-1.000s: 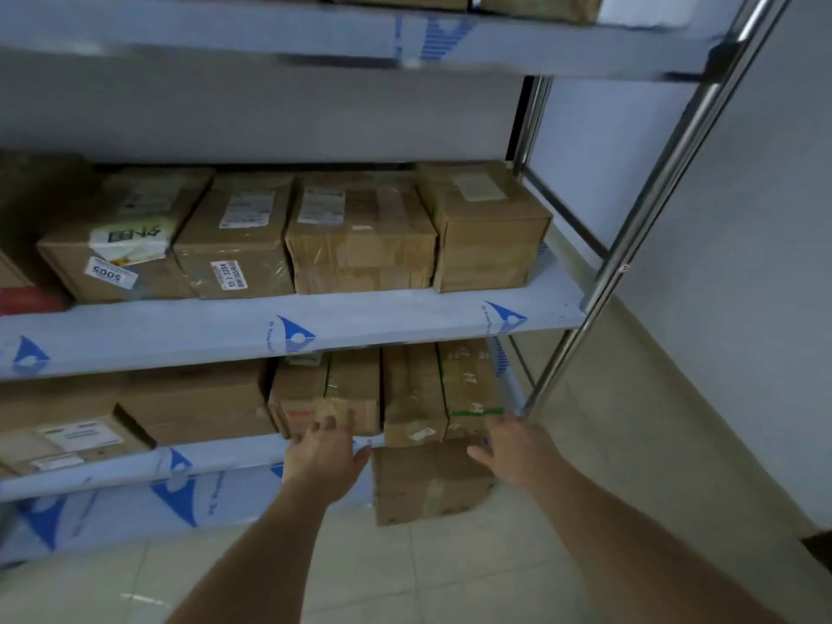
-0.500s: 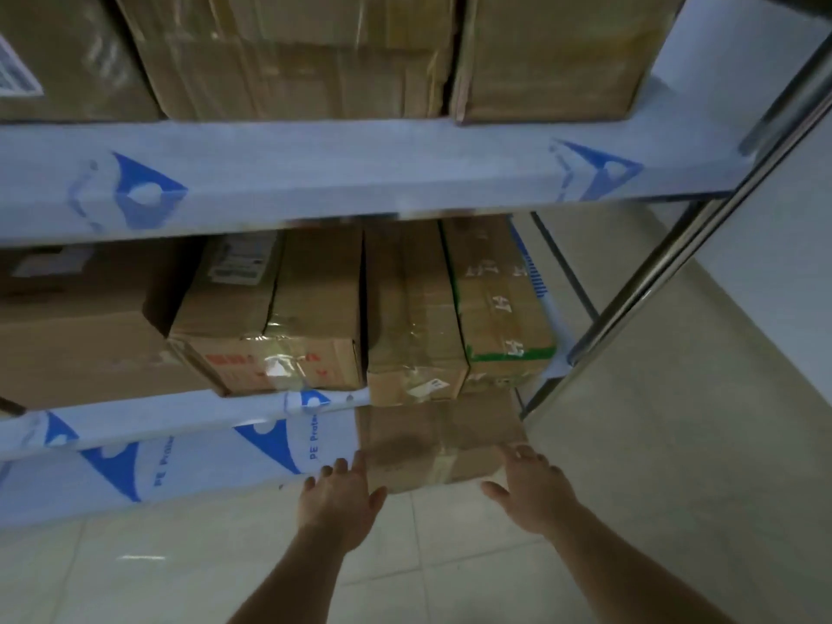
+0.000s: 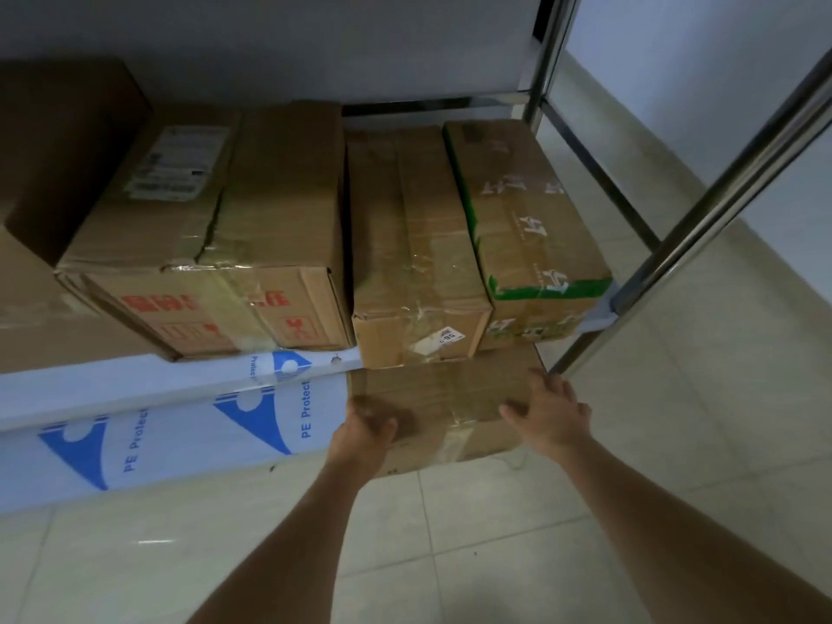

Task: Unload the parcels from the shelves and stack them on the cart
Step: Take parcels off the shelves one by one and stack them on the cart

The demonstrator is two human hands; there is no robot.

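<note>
A taped brown parcel point(image 3: 445, 405) sits on the lowest shelf, its front sticking out under the shelf above. My left hand point(image 3: 364, 427) grips its front left corner with curled fingers. My right hand point(image 3: 551, 409) rests on its right end, fingers fairly straight and thumb spread on the top. On the shelf above stand a parcel with red print point(image 3: 216, 245), a narrow taped parcel point(image 3: 414, 263) and a green-striped parcel point(image 3: 526, 227). No cart is in view.
The shelf edges point(image 3: 180, 385) are wrapped in white film with blue logos. A steel post point(image 3: 702, 227) rises at the right front corner, close to my right hand. Pale floor tiles point(image 3: 495, 533) lie below, and a wall stands on the right.
The view has dropped and come closer to the lower shelves. Both hands moved forward from just short of the bottom parcel onto it, the left curling at its corner.
</note>
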